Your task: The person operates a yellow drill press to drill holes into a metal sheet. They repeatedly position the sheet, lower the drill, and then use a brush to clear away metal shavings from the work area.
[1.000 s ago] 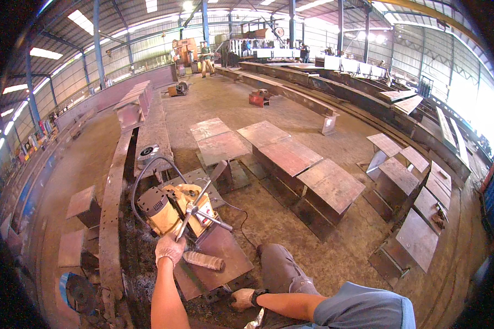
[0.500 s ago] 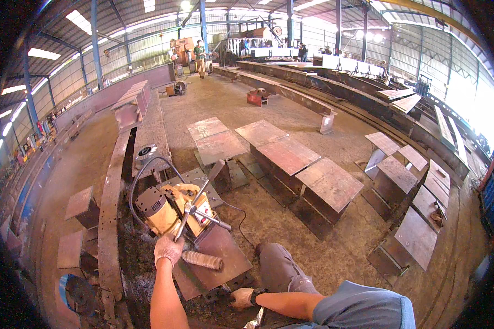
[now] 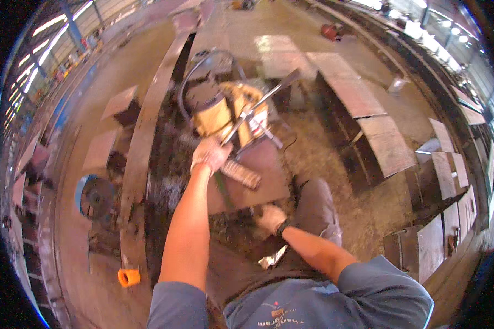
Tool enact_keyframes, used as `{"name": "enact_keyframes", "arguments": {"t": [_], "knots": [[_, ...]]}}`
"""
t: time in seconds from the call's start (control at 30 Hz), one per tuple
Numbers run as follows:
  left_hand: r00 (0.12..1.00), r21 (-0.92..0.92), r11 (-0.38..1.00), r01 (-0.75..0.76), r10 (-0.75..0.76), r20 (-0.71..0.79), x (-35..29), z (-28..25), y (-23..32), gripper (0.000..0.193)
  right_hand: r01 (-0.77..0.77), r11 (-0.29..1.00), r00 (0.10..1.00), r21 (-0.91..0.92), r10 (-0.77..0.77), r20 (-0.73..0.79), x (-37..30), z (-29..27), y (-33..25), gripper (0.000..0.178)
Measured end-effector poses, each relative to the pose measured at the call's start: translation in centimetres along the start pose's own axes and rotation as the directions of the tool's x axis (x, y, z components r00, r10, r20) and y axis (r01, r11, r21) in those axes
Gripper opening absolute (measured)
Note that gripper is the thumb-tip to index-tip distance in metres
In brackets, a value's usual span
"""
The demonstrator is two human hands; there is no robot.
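A yellow magnetic drill with a dark motor top and a cable stands on the steel work. My left hand, gloved, is closed around one spoke of its metal feed handle. Below that hand, a ribbed brown cylinder lies across a reddish-brown steel plate. My right hand, a dark band at its wrist, is at the plate's near edge with fingers curled; blur and the dark edge hide what they hold. A shiny silvery piece sits close by that wrist.
Short steel beam sections stand in rows on the right. A long steel beam runs along my left. Beyond it are a blue-rimmed round object and an orange ring-shaped piece. My knee is beside the plate.
The view has tilted down, so the drill and hands appear higher and further right. The orange piece has come into sight. My left hand remains on the handle, the right at the plate edge.
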State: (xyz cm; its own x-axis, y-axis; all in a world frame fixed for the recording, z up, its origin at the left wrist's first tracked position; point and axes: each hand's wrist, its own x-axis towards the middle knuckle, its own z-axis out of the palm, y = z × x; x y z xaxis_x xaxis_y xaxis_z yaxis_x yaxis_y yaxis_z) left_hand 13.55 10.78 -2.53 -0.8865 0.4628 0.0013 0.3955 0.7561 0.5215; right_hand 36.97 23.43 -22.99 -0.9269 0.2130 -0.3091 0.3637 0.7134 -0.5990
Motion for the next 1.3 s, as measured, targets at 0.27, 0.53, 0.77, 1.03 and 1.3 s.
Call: {"name": "enact_keyframes", "arguments": {"t": [0.27, 0.53, 0.77, 1.03, 1.3], "knots": [[1.000, 0.104, 0.995, -0.008, 0.008, 0.000, 0.0, 0.1, -0.5, 0.053, -0.135, 0.989, 0.980, -0.055, 0.125, -0.153, 7.9, -3.2, -2.5, 0.086], [1.000, 0.115, 0.993, 0.004, -0.005, 0.007, 0.1, 0.0, 0.5, 0.052, -0.067, 0.986, 0.995, -0.155, 0.077, 0.060, 13.5, -3.9, -2.5, 0.083], [1.000, 0.125, 0.992, 0.023, -0.023, -0.004, 0.2, 0.2, -0.3, 0.052, -0.053, 0.994, 0.995, -0.100, 0.061, 0.083, 12.4, -3.9, -4.3, 0.067], [1.000, 0.146, 0.989, 0.007, -0.005, -0.015, 0.4, 0.2, 0.3, 0.050, -0.231, 0.942, 0.970, 0.244, 0.244, -0.024, 11.3, -1.7, -6.7, 0.062], [1.000, 0.128, 0.992, -0.012, 0.014, -0.015, 0.5, 0.8, -0.6, 0.051, -0.234, 0.906, 0.969, 0.352, 0.245, 0.013, 9.6, -2.7, -8.6, 0.066]]}}
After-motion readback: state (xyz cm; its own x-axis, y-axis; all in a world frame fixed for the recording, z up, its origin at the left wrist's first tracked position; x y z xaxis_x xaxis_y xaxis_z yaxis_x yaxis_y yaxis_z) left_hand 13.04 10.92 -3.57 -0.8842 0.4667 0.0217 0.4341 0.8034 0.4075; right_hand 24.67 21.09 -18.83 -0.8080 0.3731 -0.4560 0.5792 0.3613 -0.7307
